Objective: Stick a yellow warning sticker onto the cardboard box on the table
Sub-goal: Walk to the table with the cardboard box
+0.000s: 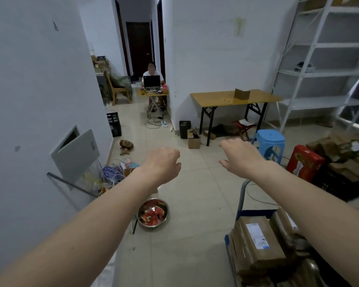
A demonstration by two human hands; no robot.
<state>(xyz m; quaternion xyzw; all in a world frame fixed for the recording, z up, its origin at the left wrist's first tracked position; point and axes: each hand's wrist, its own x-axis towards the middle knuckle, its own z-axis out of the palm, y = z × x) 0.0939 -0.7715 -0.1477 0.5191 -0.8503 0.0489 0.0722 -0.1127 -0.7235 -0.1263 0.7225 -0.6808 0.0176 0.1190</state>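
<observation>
A small brown cardboard box (242, 94) stands on a yellow folding table (216, 98) against the far white wall. A thin pale strip lies on the tabletop left of the box; what it is cannot be made out. Both my arms stretch forward at mid-room, far short of the table. My left hand (164, 163) hangs palm down with fingers curled under and holds nothing. My right hand (239, 156) is also palm down, fingers loosely spread, holding nothing. No yellow sticker is visible in either hand.
A blue plastic stool (268, 142) stands before the table. A metal bowl of watermelon rinds (153, 214) sits on the floor. A cart of brown parcels (259, 243) is at lower right, white shelving (319, 59) at right. A person sits at a laptop (151, 82) down the hallway.
</observation>
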